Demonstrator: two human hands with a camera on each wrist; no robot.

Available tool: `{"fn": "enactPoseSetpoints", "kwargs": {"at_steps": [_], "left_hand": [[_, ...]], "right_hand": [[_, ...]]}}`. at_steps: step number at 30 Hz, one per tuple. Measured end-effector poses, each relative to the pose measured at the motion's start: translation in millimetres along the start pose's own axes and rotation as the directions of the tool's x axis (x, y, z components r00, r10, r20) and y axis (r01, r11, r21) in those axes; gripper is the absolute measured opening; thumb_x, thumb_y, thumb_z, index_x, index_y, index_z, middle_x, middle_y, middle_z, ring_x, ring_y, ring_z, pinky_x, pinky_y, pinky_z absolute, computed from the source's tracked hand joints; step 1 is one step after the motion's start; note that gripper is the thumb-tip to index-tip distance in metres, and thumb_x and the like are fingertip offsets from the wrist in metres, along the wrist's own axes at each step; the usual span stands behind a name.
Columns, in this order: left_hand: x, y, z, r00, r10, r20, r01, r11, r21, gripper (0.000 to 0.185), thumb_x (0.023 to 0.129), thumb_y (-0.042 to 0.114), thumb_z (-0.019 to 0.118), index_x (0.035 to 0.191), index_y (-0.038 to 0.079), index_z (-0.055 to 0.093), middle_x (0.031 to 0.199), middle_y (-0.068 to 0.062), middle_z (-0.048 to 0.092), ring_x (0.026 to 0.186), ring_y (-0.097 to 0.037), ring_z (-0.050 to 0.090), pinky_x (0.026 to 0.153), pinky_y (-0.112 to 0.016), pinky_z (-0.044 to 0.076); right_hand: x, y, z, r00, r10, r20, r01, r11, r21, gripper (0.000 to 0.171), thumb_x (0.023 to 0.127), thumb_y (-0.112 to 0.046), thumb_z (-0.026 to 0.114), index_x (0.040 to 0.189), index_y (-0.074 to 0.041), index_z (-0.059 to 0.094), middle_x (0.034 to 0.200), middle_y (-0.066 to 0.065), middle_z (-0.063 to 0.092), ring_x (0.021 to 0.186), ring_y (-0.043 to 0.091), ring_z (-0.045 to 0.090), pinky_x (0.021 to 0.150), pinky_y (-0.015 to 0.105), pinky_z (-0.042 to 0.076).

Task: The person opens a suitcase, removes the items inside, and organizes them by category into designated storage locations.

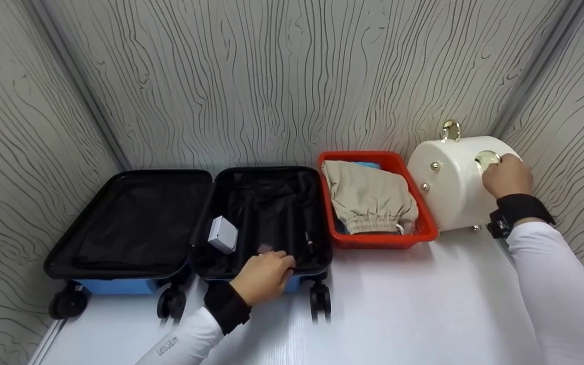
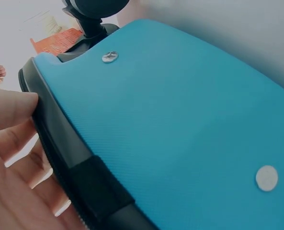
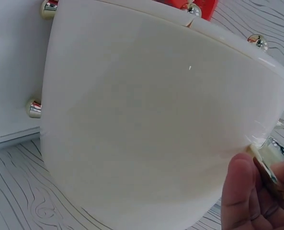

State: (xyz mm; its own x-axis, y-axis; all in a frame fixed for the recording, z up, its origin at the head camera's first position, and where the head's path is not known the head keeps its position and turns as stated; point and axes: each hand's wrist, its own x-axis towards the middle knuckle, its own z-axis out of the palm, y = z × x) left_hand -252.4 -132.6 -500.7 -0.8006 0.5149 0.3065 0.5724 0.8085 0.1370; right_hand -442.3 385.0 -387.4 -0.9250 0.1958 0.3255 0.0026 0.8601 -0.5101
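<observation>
An open blue suitcase with a black lining lies with its halves side by side. My left hand grips the near rim of its right half; in the left wrist view the thumb lies against the black rim beside the blue shell. Inside that half, a small white box stands tilted. Far right, my right hand pinches a gold handle on a rounded white case with gold knobs. The right wrist view shows the thumb at that handle.
A red basket holding folded beige trousers and a blue item stands between suitcase and white case. Wood-patterned walls enclose the white tabletop. Black wheels stick out toward the front.
</observation>
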Motion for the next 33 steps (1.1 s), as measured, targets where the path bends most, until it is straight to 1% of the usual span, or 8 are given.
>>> {"fn": "enactPoseSetpoints", "kwargs": {"at_steps": [6,10,12,17,21,24,27,33], "left_hand": [[0.1,-1.3,-1.1,1.000,0.005,-0.005,-0.005,1.000,0.013,0.005,0.100,0.015,0.074,0.096,0.012,0.072,0.087,-0.001,0.070,0.078,-0.023,0.071,0.062,-0.040,0.059],[0.5,-1.9,-1.4,1.000,0.008,-0.004,-0.008,1.000,0.018,0.006,0.100,0.016,0.074,0.096,0.011,0.072,0.088,-0.002,0.070,0.078,-0.023,0.071,0.063,-0.040,0.059],[0.5,-1.9,-1.5,1.000,0.008,0.000,-0.008,1.000,0.016,0.006,0.100,0.015,0.074,0.096,0.011,0.072,0.087,-0.002,0.069,0.078,-0.023,0.070,0.064,-0.040,0.059],[-0.4,-0.3,-1.8,1.000,0.005,0.004,-0.005,1.000,0.012,0.005,0.100,0.014,0.073,0.096,0.012,0.072,0.086,-0.002,0.069,0.077,-0.023,0.070,0.064,-0.040,0.059],[-1.1,1.3,-2.1,1.000,0.010,-0.014,-0.010,1.000,0.014,0.007,0.098,0.013,0.074,0.093,0.012,0.070,0.084,-0.002,0.068,0.075,-0.023,0.069,0.062,-0.041,0.058],[-1.8,2.4,-2.4,1.000,0.017,-0.026,-0.017,1.000,0.013,0.008,0.098,0.012,0.074,0.091,0.011,0.069,0.082,-0.002,0.067,0.074,-0.023,0.068,0.060,-0.040,0.057],[-2.1,3.1,-2.2,1.000,0.018,-0.024,-0.017,1.000,0.008,0.008,0.099,0.012,0.073,0.091,0.012,0.070,0.082,-0.001,0.066,0.074,-0.022,0.068,0.061,-0.039,0.057],[-1.5,2.7,-0.6,1.000,0.013,-0.013,-0.013,1.000,0.004,0.010,0.100,0.013,0.072,0.091,0.012,0.070,0.082,-0.001,0.066,0.074,-0.022,0.067,0.062,-0.039,0.057]], "right_hand": [[-18,10,-8,0.999,-0.032,-0.036,0.031,0.999,-0.007,0.038,0.104,-0.013,0.038,0.106,0.020,0.057,0.110,0.051,0.059,0.102,0.072,0.056,0.085,0.075,0.043],[-35,19,-16,0.995,-0.066,-0.069,0.065,0.998,-0.016,0.034,0.102,-0.012,0.041,0.099,0.017,0.058,0.101,0.048,0.061,0.093,0.069,0.056,0.077,0.072,0.041],[-45,22,-21,0.993,-0.084,-0.081,0.083,0.996,-0.024,0.031,0.100,-0.012,0.043,0.094,0.015,0.058,0.094,0.045,0.061,0.086,0.066,0.057,0.071,0.067,0.041],[-70,29,-37,0.993,-0.102,-0.058,0.100,0.994,-0.046,0.024,0.098,-0.012,0.047,0.084,0.007,0.055,0.079,0.034,0.059,0.073,0.053,0.054,0.060,0.050,0.037],[-92,34,-50,0.994,-0.105,-0.017,0.104,0.993,-0.050,0.021,0.097,-0.011,0.050,0.087,0.006,0.057,0.077,0.028,0.060,0.072,0.044,0.054,0.058,0.039,0.035],[-110,36,-58,0.994,-0.111,-0.007,0.110,0.992,-0.055,0.020,0.097,-0.011,0.052,0.092,0.007,0.060,0.078,0.026,0.062,0.072,0.041,0.055,0.059,0.037,0.035],[-129,38,-65,0.994,-0.112,-0.017,0.110,0.992,-0.064,0.019,0.096,-0.011,0.053,0.093,0.006,0.061,0.077,0.024,0.062,0.071,0.039,0.054,0.059,0.035,0.034],[-167,40,-78,0.994,-0.103,-0.041,0.099,0.992,-0.077,0.015,0.095,-0.011,0.057,0.089,0.002,0.061,0.071,0.017,0.059,0.067,0.030,0.050,0.056,0.031,0.031]]}}
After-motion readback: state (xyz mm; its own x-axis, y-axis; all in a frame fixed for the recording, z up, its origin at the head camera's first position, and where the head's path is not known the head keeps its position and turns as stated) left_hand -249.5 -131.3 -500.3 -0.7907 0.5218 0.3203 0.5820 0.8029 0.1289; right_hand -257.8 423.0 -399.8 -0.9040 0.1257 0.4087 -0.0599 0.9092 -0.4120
